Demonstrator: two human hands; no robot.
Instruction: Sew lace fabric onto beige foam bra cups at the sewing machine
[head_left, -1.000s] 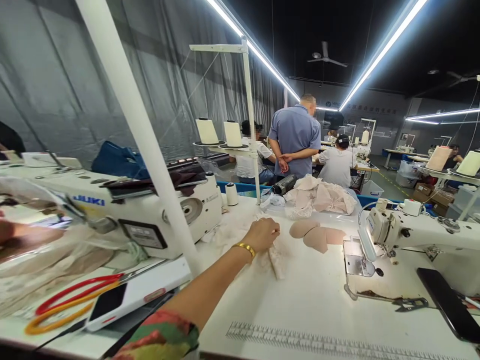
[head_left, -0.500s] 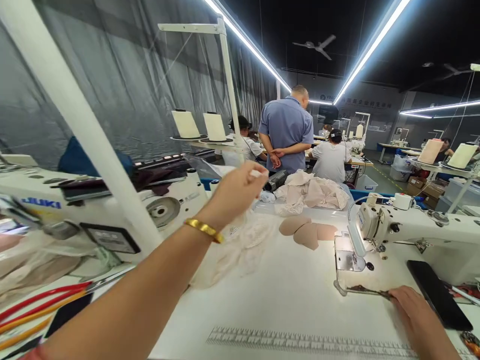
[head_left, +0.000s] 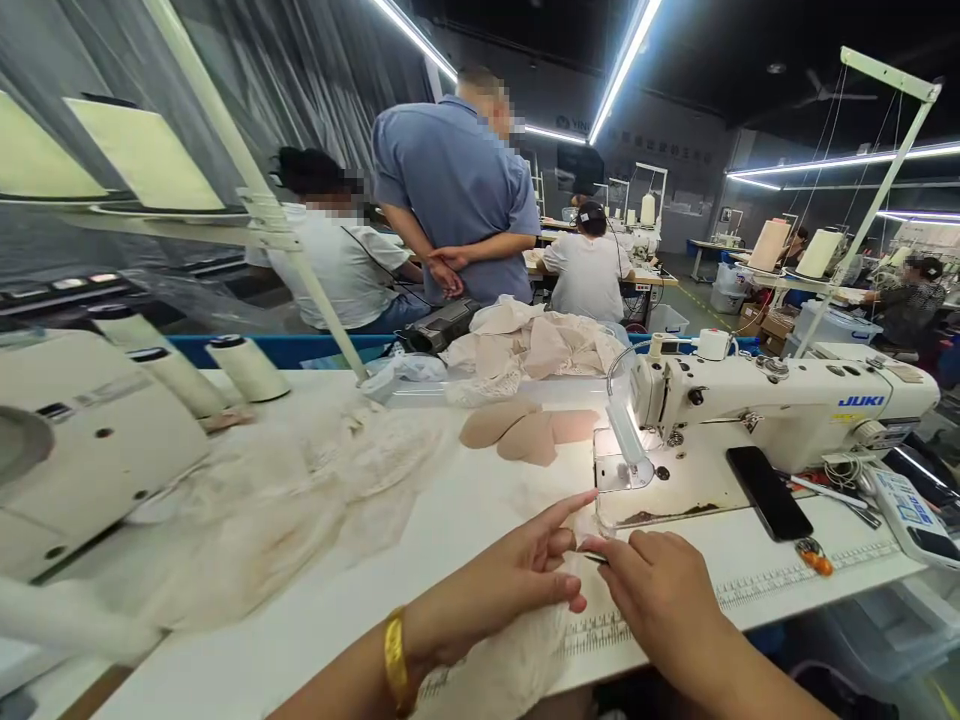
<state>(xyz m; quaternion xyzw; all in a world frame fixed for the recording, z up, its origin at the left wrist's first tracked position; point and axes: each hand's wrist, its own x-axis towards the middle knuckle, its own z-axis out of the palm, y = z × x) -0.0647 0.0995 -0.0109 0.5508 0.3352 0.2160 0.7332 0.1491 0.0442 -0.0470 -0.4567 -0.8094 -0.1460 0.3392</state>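
Observation:
My left hand (head_left: 517, 570), a gold bangle at its wrist, is closed on a sheer pale fabric piece (head_left: 517, 655) that hangs down over the table's front edge. Its index finger points out towards the sewing machine. Touching or nearly touching its fingers, my right hand (head_left: 660, 580) is closed around a slim dark metal tool (head_left: 595, 556); only the tip shows, so its kind is hidden. Beyond the hands lie beige cup-shaped pieces (head_left: 517, 430), left of the lit needle area of the sewing machine (head_left: 757, 400). More sheer pale fabric (head_left: 300, 510) spreads at left.
A phone (head_left: 769, 492) lies on the machine bed. A printed ruler (head_left: 810, 575) runs along the front edge. Behind the cup pieces is a heap of beige garments (head_left: 540, 340). Thread cones (head_left: 247, 367) and another machine (head_left: 90, 450) stand at left. Several people are beyond the table.
My view has turned right. My left hand has come down from its raised position to the fabric near the front edge. My right hand has moved left with the dark tool, beside it.

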